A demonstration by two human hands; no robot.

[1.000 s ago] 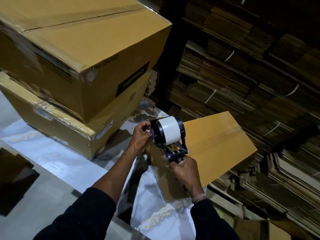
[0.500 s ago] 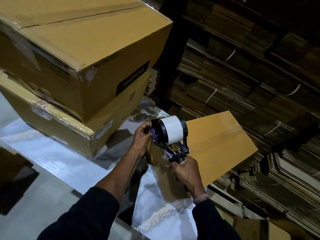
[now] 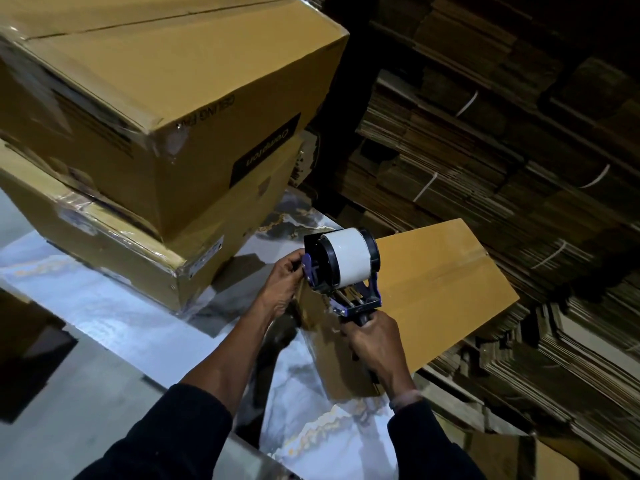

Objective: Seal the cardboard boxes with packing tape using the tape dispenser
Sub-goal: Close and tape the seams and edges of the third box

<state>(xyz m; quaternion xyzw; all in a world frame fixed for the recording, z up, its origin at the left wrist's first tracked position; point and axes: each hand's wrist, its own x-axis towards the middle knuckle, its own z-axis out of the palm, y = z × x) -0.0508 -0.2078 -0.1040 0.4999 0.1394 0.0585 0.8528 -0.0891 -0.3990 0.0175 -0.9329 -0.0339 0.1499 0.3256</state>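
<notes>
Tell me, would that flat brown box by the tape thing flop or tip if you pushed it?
Probably stiff: the flat box keeps straight edges although part of it juts past the marble table. It might tip, since that end has nothing visible under it. It looks thin, so likely light. The right hand grips the tape dispenser over it.

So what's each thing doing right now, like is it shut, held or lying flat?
Tape dispenser: held up over the flat box, white roll loaded.
Right hand: grips the dispenser handle.
Left hand: pinches at the dispenser's front end.
Flat box: lying flat on the table edge.
Top box: closed, stacked on another.
Bottom box: closed, taped edges.
Table: holds the boxes.
</notes>
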